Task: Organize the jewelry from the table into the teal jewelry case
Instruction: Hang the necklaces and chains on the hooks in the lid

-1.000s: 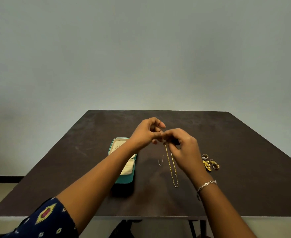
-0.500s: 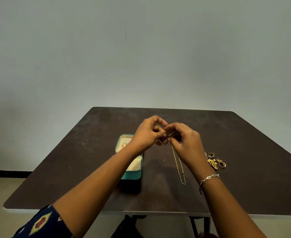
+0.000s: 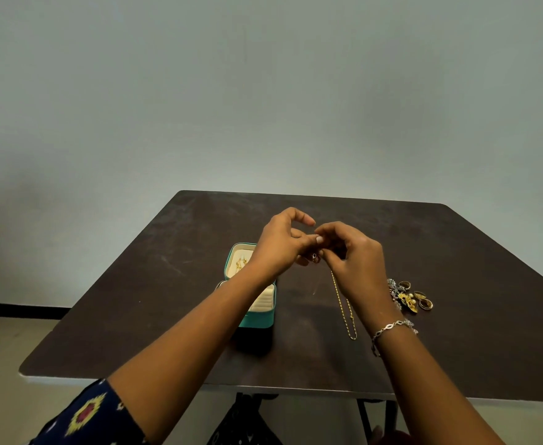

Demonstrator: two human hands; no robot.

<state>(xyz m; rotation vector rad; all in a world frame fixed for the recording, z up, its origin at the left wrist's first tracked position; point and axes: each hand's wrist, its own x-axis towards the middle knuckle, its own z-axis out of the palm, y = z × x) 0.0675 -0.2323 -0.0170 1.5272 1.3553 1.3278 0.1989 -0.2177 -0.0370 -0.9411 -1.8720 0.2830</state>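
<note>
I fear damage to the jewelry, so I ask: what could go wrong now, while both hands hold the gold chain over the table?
The left hand and right hand pinch only the top of the gold chain; a slip could drop it. A thin strand hangs close beside it, so the two may tangle. The right wrist is near the pile of rings and earrings and might sweep them aside.

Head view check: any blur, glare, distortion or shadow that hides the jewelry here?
Head view: soft even light, no glare; wide-angle lens splays the dark brown table; the open teal jewelry case throws a dark shadow toward the camera; the thin gold chain is sharp, the tiny pendant too small to resolve.
</note>
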